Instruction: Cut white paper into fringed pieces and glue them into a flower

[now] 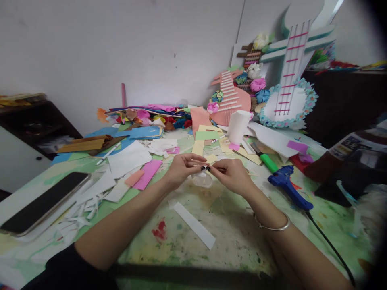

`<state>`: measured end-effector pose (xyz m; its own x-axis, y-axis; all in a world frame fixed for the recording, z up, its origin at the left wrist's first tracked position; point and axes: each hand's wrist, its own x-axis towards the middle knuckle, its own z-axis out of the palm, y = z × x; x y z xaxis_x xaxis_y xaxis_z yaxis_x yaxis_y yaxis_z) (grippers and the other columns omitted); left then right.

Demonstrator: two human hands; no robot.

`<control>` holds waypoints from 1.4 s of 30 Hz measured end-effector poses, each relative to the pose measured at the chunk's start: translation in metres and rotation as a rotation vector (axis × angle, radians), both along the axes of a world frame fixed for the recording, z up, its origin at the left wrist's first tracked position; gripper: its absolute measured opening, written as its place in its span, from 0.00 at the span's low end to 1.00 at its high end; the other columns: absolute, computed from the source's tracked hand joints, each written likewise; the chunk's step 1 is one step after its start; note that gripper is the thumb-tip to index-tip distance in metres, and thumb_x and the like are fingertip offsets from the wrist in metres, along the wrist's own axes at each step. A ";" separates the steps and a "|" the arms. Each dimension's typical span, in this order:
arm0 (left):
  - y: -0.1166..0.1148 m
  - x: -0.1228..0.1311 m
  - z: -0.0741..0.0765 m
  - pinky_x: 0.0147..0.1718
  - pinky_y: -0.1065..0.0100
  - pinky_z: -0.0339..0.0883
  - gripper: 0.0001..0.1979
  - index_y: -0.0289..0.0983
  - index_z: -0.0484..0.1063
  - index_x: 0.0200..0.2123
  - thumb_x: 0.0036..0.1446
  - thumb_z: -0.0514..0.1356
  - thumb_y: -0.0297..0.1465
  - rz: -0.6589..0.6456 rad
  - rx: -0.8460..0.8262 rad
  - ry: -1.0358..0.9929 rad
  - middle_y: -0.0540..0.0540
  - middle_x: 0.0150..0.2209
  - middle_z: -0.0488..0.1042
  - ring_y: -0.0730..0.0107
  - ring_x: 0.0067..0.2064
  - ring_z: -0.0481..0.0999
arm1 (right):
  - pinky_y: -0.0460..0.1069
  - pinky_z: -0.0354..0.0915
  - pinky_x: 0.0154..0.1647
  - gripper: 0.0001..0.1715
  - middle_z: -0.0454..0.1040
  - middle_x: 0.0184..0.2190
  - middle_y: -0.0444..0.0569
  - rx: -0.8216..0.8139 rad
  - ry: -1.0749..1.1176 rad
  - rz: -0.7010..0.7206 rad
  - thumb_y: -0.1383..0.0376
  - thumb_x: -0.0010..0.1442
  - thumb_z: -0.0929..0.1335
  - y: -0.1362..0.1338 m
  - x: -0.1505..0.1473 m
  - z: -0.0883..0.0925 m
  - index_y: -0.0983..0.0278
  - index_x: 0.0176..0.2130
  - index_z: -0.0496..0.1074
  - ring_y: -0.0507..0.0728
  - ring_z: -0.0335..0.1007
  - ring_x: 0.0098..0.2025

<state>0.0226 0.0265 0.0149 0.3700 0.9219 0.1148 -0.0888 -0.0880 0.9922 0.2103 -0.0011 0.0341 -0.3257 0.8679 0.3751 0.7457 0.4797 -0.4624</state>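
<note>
My left hand (182, 169) and my right hand (230, 175) meet over the middle of the table, fingers pinched together on a small white piece of paper (202, 179) that bulges below the fingertips. What exactly the piece is stays unclear. A silver bangle (272, 226) circles my right wrist. A long white paper strip (195, 224) lies on the paint-stained tabletop (236, 233) just in front of my hands.
A blue glue gun (287, 183) with black cord lies at right, a green marker (268, 162) beside it. A phone (42, 203) rests at left among white scraps. A white paper roll (238, 127), coloured sheets, paper flowers and paper guitar models (232, 98) crowd the back.
</note>
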 end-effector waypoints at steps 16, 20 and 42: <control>0.001 -0.001 -0.002 0.33 0.73 0.70 0.13 0.33 0.79 0.36 0.47 0.68 0.33 -0.049 0.075 0.084 0.41 0.35 0.81 0.68 0.34 0.79 | 0.46 0.51 0.23 0.14 0.75 0.20 0.46 -0.002 0.210 -0.066 0.59 0.55 0.69 0.002 0.004 -0.005 0.64 0.25 0.80 0.51 0.67 0.23; 0.000 -0.001 -0.001 0.32 0.75 0.68 0.11 0.33 0.80 0.35 0.47 0.67 0.33 -0.013 0.097 0.089 0.42 0.34 0.81 0.70 0.33 0.78 | 0.46 0.54 0.23 0.12 0.78 0.22 0.47 -0.017 0.254 -0.100 0.59 0.53 0.70 0.001 0.002 -0.005 0.63 0.26 0.80 0.53 0.70 0.25; 0.002 -0.004 0.002 0.35 0.72 0.68 0.10 0.33 0.80 0.35 0.45 0.66 0.27 -0.072 -0.002 0.078 0.42 0.35 0.81 0.69 0.34 0.78 | 0.46 0.52 0.25 0.14 0.76 0.24 0.48 -0.105 0.119 -0.050 0.59 0.56 0.68 0.008 0.004 -0.008 0.65 0.26 0.77 0.52 0.67 0.27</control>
<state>0.0188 0.0285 0.0173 0.4435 0.8926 0.0807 -0.0170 -0.0816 0.9965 0.2143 0.0071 0.0264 -0.2401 0.9183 0.3146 0.7045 0.3878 -0.5944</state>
